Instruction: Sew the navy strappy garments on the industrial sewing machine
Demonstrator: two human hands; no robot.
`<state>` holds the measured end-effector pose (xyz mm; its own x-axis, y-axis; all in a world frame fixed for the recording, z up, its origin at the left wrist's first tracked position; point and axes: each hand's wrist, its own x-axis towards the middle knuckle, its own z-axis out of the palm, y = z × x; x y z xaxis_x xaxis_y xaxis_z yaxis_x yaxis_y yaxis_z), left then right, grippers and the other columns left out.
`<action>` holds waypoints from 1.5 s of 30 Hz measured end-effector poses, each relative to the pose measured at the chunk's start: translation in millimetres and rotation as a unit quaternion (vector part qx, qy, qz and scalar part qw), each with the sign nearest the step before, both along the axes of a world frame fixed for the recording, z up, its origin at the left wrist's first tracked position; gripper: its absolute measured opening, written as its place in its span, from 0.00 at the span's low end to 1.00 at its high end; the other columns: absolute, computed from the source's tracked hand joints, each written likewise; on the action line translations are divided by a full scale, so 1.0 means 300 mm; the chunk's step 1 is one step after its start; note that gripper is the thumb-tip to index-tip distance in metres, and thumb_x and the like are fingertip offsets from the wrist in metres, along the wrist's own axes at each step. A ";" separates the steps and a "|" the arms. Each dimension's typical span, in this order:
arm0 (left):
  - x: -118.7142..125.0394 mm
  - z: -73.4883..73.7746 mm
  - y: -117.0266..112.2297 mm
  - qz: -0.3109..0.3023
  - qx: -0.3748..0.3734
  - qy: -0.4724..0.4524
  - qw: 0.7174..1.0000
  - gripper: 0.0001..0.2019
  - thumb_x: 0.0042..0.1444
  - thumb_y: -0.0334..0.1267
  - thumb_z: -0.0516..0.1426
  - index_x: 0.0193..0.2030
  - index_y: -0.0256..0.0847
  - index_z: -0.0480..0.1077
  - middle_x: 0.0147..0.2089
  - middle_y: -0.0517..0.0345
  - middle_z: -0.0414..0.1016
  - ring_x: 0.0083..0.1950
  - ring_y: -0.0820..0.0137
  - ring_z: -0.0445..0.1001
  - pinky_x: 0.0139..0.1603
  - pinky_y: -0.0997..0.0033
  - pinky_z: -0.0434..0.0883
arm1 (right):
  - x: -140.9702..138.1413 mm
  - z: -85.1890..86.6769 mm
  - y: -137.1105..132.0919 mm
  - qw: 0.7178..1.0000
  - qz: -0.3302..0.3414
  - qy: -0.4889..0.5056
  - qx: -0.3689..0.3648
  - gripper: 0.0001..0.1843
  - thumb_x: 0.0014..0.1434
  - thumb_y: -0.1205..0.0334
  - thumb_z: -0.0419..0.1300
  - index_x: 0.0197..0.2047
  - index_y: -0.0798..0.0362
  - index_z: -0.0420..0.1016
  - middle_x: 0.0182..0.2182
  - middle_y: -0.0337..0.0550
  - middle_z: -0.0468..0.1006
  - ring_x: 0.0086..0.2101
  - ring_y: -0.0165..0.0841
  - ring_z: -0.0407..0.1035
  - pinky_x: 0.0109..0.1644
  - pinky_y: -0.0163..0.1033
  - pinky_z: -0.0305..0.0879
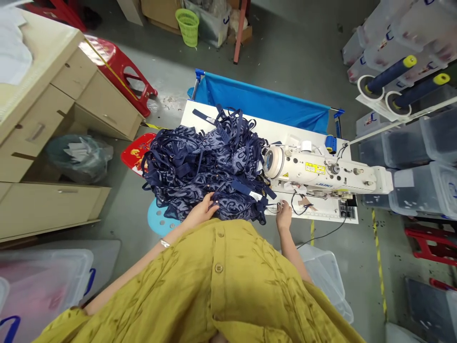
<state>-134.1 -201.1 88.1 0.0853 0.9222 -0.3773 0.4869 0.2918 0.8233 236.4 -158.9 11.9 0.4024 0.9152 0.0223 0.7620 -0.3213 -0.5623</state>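
A large heap of navy patterned bras [200,162], with straps and hooked bands sticking out, covers the left part of the white sewing table [330,209]. My left hand [204,209] is closed on the near edge of a navy bra [232,206] at the front of the heap. Lower right of the heap, my right hand [283,216] pinches a thin dark strap [273,205] by the table's front edge. A white sewing machine [317,170] stands just beyond that hand, its head end against the heap. The needle area is hidden.
A blue cloth trough [264,100] runs along the table's back edge. Thread cones [391,75] stand on a rack at right, before stacked clear bins [410,186]. A red stool [137,152] and a blue round seat [160,220] stick out at left. A black cord [324,235] hangs in front.
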 end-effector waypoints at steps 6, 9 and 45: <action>0.011 -0.006 -0.026 0.045 0.026 0.024 0.998 0.16 0.55 0.53 0.53 0.41 0.44 0.56 0.26 0.64 0.74 0.28 0.69 0.72 0.33 0.71 0.68 | -0.200 0.331 0.034 0.971 0.193 0.050 0.134 0.19 0.67 0.53 0.45 0.47 0.55 0.72 0.41 0.52 0.76 0.44 0.38 0.70 0.52 0.44 0.64; 0.022 -0.006 -0.030 0.051 0.045 0.047 0.997 0.15 0.55 0.53 0.54 0.35 0.44 0.58 0.21 0.69 0.65 0.24 0.72 0.65 0.28 0.74 0.63 | -0.416 0.456 0.072 0.875 0.474 0.078 0.056 0.18 0.67 0.55 0.49 0.57 0.48 0.69 0.51 0.47 0.75 0.48 0.34 0.70 0.53 0.39 0.66; -0.007 -0.012 -0.066 -0.005 0.052 0.109 0.993 0.26 0.62 0.55 0.46 0.55 0.41 0.70 0.55 0.52 0.77 0.56 0.58 0.74 0.57 0.62 0.70 | 0.038 -0.068 0.006 0.991 0.046 -0.004 -0.126 0.13 0.56 0.56 0.56 0.37 0.57 0.73 0.38 0.55 0.74 0.40 0.43 0.68 0.44 0.43 0.61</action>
